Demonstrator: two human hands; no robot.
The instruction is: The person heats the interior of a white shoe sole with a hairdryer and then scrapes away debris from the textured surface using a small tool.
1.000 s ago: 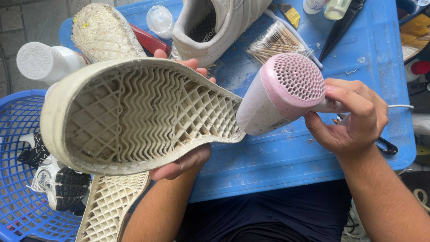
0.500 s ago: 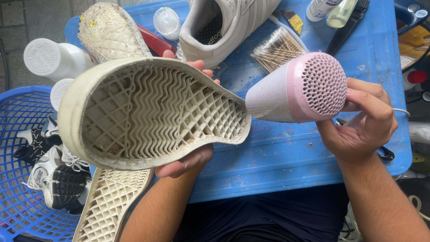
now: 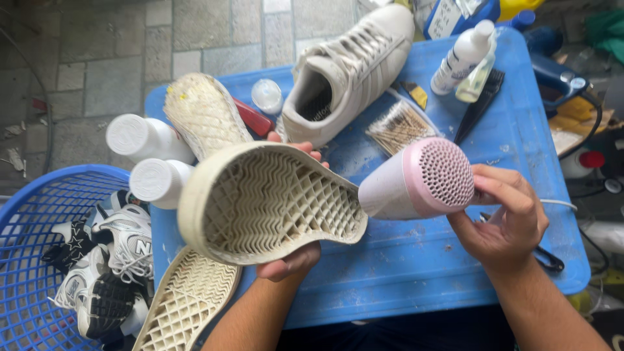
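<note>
My left hand holds a detached cream shoe sole from underneath, with its wavy tread facing up. My right hand grips a pink hair dryer, and the dryer's nozzle points at the right end of the sole, almost touching it. A white sneaker lies on the blue table behind the sole. Two more loose soles lie nearby, one at the back left and another at the front left edge.
Two white bottles lie at the table's left. A blue basket with several sneakers stands at the left. A bundle of cotton swabs, a black comb, a spray bottle and a red bar are on the table.
The view has tilted up and back, showing more of the table and floor. The sole and dryer sit lower in frame; the dryer stays aimed at the sole's right end.
</note>
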